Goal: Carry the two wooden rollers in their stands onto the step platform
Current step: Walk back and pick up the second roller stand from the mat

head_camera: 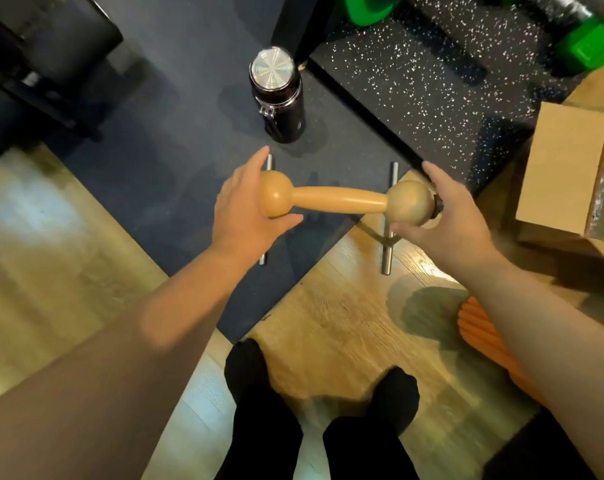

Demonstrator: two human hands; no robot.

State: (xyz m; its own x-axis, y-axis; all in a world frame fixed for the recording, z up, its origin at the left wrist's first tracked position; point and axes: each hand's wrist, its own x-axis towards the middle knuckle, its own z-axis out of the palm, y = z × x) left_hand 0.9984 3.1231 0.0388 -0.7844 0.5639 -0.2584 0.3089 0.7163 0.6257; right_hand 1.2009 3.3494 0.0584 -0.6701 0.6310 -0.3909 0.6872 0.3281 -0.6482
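Observation:
One wooden roller [342, 199], a slim shaft with a ball at each end, lies crosswise at the centre of the view. My left hand [240, 206] cups its left ball, fingers over the top and thumb underneath. My right hand [449, 216] grips the right ball the same way. Below the roller are the two metal bars of its stand [386, 254]; the left bar is mostly hidden by my left hand. The roller hangs over the corner of a dark blue mat [162, 188]. A black speckled raised surface [432, 84] lies beyond it. No second roller is in view.
A dark flask with a steel lid [280, 95] stands on the mat just beyond the roller. An open cardboard box [563, 168] sits at the right, an orange ribbed roller [480, 327] under my right forearm. Green weights [584, 46] lie at the top right. My feet [248, 372] stand on wood floor.

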